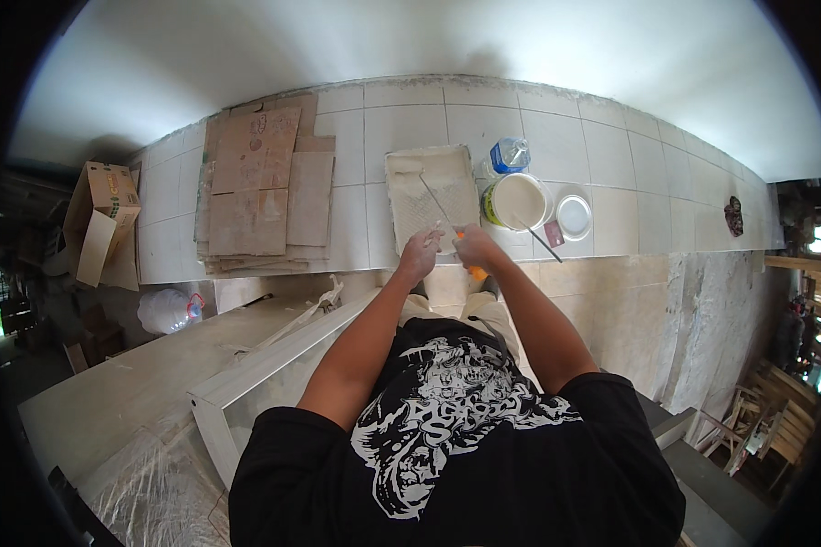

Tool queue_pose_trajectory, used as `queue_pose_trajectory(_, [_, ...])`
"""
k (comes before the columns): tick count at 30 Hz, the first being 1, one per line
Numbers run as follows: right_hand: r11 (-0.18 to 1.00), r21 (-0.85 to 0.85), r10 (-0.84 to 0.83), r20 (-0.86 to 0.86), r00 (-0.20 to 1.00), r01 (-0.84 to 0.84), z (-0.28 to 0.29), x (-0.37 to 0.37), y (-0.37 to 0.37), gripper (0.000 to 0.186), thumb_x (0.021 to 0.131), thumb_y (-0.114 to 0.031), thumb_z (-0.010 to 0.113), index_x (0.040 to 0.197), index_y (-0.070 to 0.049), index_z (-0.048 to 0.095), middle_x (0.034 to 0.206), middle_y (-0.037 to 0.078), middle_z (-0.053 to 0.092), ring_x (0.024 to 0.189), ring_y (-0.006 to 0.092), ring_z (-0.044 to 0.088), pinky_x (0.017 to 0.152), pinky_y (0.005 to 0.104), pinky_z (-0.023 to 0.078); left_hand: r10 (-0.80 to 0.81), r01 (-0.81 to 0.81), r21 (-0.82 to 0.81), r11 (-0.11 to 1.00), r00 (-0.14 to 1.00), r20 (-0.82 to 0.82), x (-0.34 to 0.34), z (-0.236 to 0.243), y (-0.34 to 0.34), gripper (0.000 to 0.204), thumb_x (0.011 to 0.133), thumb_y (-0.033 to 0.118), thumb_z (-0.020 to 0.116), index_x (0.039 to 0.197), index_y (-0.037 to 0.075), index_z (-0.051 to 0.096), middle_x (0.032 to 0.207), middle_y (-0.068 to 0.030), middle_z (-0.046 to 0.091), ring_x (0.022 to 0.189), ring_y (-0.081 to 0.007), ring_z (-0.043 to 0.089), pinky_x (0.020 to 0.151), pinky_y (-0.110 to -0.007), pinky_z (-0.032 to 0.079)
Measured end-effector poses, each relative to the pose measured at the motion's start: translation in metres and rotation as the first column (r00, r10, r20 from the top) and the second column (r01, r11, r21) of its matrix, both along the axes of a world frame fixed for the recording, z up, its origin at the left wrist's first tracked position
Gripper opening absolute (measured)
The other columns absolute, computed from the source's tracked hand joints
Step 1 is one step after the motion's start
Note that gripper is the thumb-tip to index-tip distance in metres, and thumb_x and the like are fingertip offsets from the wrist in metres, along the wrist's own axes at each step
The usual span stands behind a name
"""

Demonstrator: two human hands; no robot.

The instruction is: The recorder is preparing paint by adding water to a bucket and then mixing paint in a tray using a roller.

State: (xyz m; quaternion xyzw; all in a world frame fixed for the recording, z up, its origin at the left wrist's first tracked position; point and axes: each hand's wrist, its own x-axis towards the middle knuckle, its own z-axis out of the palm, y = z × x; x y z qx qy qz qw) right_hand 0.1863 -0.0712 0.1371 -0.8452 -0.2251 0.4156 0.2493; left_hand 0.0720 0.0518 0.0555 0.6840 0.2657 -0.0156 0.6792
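My right hand (476,248) is closed on the orange handle (474,272) of a paint roller. Its thin metal rod reaches up to a small pale roller head (409,172) in the paint tray (392,201), which has a coating of cream paint. Beside it, at the tray's front end, my left hand (421,251) has its whitish-smudged fingers curled; what they grip is unclear. Just right of the tray stands a bucket of cream paint (515,195), a stick (544,240) resting across its rim. A white lid (574,216) lies beside it.
Behind the bucket is a blue-labelled plastic bottle (510,155). Flattened cardboard (248,208) is stacked left on the tiled counter (635,146), with an open box (108,219) farther left. A large plastic jug (164,310) and a white framed panel (255,365) are below the counter.
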Motion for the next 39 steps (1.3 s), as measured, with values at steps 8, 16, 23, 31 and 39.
queue_pose_trajectory(8, [0.979, -0.11, 0.195, 0.308, 0.931, -0.169, 0.031, -0.03, -0.055, 0.033, 0.09, -0.01, 0.05, 0.116, 0.004, 0.064, 0.094, 0.032, 0.068, 0.093, 0.0454, 0.068, 0.084, 0.0535, 0.054, -0.009, 0.007, -0.074, 0.997, 0.999, -0.03, -0.003, 0.003, -0.004, 0.047, 0.104, 0.019, 0.048, 0.148, 0.003, 0.045, 0.127, -0.0112, 0.067, 0.09, -0.0173, 0.064, 0.084, -0.028, 0.051])
queue_pose_trajectory(16, [0.94, -0.315, 0.194, 0.191, 0.962, -0.127, -0.002, -0.035, -0.014, 0.03, 0.087, -0.008, 0.054, 0.113, 0.004, 0.063, 0.104, 0.033, 0.067, 0.097, 0.0477, 0.066, 0.088, 0.0549, 0.052, -0.045, 0.042, -0.057, 0.997, 0.998, -0.049, -0.01, -0.001, -0.008, 0.047, 0.104, 0.019, 0.048, 0.148, 0.004, 0.045, 0.128, -0.0124, 0.066, 0.092, -0.0193, 0.066, 0.087, -0.03, 0.052])
queue_pose_trajectory(23, [1.0, -0.016, -0.017, 0.109, 0.994, 0.019, -0.011, -0.024, 0.002, 0.039, 0.09, -0.005, 0.053, 0.127, 0.006, 0.06, 0.092, 0.028, 0.069, 0.079, 0.0373, 0.072, 0.068, 0.0472, 0.057, -0.018, 0.016, -0.078, 0.997, 1.0, -0.025, -0.007, 0.006, -0.003, 0.048, 0.104, 0.017, 0.047, 0.15, 0.005, 0.043, 0.13, -0.0118, 0.065, 0.092, -0.02, 0.067, 0.087, -0.031, 0.052])
queue_pose_trajectory(31, [0.883, 0.026, -0.385, -0.528, 0.757, 0.468, 0.031, 0.002, -0.025, 0.053, 0.092, -0.009, 0.06, 0.144, -0.007, 0.052, 0.072, 0.009, 0.06, 0.05, 0.0146, 0.055, 0.046, 0.0334, 0.05, -0.008, 0.006, -0.098, 0.995, 1.0, -0.022, -0.01, -0.003, -0.007, 0.048, 0.104, 0.017, 0.048, 0.149, 0.004, 0.044, 0.129, -0.0112, 0.066, 0.088, -0.0182, 0.065, 0.085, -0.03, 0.052])
queue_pose_trajectory(39, [0.99, -0.111, 0.121, 0.313, 0.942, -0.091, 0.012, -0.025, -0.064, 0.036, 0.089, -0.007, 0.053, 0.123, -0.003, 0.063, 0.102, 0.031, 0.068, 0.097, 0.0461, 0.067, 0.085, 0.055, 0.054, -0.01, 0.011, -0.076, 0.997, 1.0, 0.003, -0.006, -0.009, -0.009, 0.045, 0.103, 0.015, 0.048, 0.146, 0.002, 0.046, 0.121, -0.0128, 0.069, 0.085, -0.019, 0.068, 0.081, -0.029, 0.053])
